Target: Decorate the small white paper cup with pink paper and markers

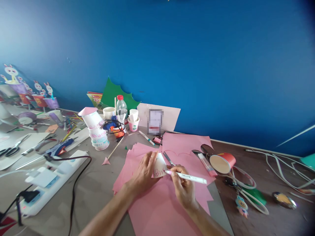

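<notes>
My left hand [145,168] is closed around a white paper cup [160,163] lying on its side, with pink-red marks drawn near its rim. In my right hand [184,188] is a white marker pen [193,178], its pinkish tip at the cup's surface beside the marks. Both hands are over a pile of pink paper sheets [157,218]. Just behind the cup and marker lies a pair of scissors [168,159], partly hidden. A tower of decorated white cups [98,131] with a pink cone roof stands left of the hands.
A white power strip [61,178] with cables and a glue gun [57,149] lie at left. Behind stand a red-capped bottle [121,108] and a pink cup [133,125]. On the right are a tipped red paper cup [222,163], a glue stick [207,165] and white cords [278,164].
</notes>
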`<action>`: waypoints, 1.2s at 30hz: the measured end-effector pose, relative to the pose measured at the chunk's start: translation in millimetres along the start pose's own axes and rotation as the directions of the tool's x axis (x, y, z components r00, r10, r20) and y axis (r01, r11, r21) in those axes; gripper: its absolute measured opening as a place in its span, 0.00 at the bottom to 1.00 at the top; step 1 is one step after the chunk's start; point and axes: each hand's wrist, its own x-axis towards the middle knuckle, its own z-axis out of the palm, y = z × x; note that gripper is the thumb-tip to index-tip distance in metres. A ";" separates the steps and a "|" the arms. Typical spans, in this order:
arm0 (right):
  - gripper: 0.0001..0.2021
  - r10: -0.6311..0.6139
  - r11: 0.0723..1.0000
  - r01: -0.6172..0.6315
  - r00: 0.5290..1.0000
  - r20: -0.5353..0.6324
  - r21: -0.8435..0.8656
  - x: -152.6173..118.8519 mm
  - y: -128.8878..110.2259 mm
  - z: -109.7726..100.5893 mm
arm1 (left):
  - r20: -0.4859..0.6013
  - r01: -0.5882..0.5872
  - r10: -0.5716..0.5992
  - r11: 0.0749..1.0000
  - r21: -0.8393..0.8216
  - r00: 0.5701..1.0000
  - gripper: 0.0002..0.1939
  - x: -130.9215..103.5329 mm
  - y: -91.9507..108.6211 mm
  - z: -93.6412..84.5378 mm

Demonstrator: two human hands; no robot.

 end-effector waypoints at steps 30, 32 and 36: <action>0.14 0.100 0.995 -0.098 0.992 -0.076 0.027 1.3 5.4 1.5 | 0.016 0.019 -0.019 1.000 -0.015 1.000 0.45 -3.5 -4.2 4.9; 0.14 0.099 0.995 -0.098 0.992 -0.074 0.019 1.8 5.1 1.5 | 0.027 0.022 -0.022 1.000 -0.009 0.999 0.45 -4.0 -4.3 4.8; 0.14 0.099 0.995 -0.099 0.993 -0.065 0.007 1.9 6.1 1.1 | 0.037 0.025 -0.025 1.000 -0.010 0.999 0.47 -5.7 -5.3 5.4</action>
